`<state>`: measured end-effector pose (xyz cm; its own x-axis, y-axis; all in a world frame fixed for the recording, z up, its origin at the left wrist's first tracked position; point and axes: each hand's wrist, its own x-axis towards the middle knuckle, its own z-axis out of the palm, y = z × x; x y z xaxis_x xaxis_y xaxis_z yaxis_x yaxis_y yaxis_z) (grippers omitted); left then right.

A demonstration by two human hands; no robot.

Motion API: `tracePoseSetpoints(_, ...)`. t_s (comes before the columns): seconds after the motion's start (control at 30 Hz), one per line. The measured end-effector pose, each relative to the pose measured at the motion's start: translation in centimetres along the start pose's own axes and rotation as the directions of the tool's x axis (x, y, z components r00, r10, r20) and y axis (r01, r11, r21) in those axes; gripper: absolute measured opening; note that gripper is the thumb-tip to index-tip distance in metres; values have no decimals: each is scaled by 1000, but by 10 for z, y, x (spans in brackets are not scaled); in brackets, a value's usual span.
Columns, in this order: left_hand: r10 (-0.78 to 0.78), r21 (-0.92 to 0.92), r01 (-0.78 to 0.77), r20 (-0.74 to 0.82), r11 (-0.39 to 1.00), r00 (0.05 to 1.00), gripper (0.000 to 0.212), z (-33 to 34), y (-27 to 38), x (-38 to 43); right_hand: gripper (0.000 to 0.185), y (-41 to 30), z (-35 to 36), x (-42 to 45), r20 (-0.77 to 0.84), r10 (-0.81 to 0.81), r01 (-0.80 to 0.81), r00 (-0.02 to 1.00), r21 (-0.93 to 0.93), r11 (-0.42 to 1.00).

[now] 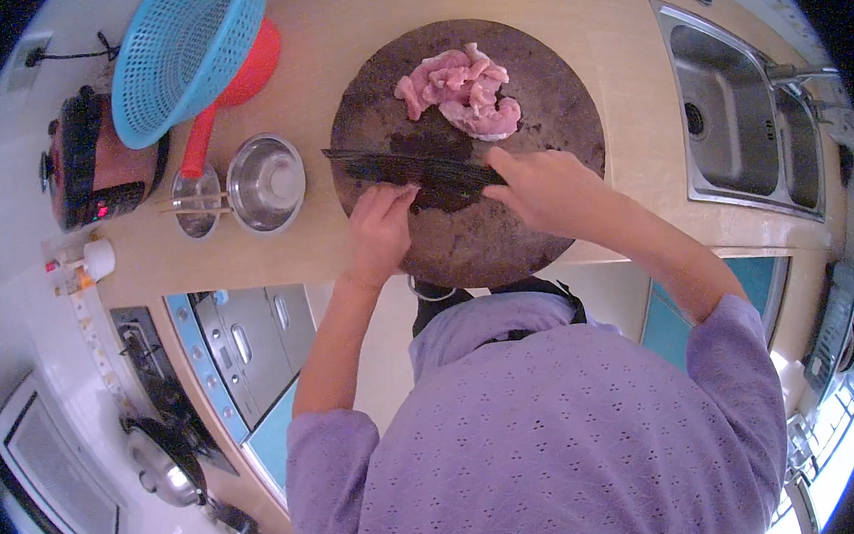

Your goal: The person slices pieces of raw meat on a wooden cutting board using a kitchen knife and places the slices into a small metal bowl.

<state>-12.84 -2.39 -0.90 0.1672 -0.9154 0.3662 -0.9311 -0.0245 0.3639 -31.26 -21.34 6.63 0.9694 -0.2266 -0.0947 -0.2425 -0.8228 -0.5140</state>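
My right hand (552, 185) grips the handle end of a dark-bladed kitchen knife (404, 165). Its long blade reaches leftward across a round, dark wooden chopping board (470, 245). My left hand (380, 229) is at the board's left front, fingertips bunched together close to the near side of the blade. Whether those fingers pinch something small cannot be made out. Beyond the knife, several pieces of raw pink meat (462, 87) lie in a loose heap on the board. A dark wet patch surrounds the blade.
Left of the board stand a steel bowl (266, 183) and a smaller bowl (197, 201), bridged by chopsticks (193, 210). Behind them are a red dipper (249, 66), a blue plastic colander (177, 61) and an electric cooker (107, 164). A steel sink (723, 108) lies right. The board overhangs the counter's front edge.
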Motion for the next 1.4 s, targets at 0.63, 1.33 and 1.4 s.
tracePoseSetpoints(0.63,63,17,-63,-29,998,998,17,-1,6,0,31,-12,20,-2,-39,82,-81,996,21,996)
tracePoseSetpoints(1.33,-107,-52,104,-56,993,993,17,-18,-3,17,31,-37,-12,-110,-189,430,-338,883,380,861)
tracePoseSetpoints(1.4,-64,-11,64,-79,998,995,16,-17,-5,26,31,-39,-11,-110,-169,452,-364,876,384,849)
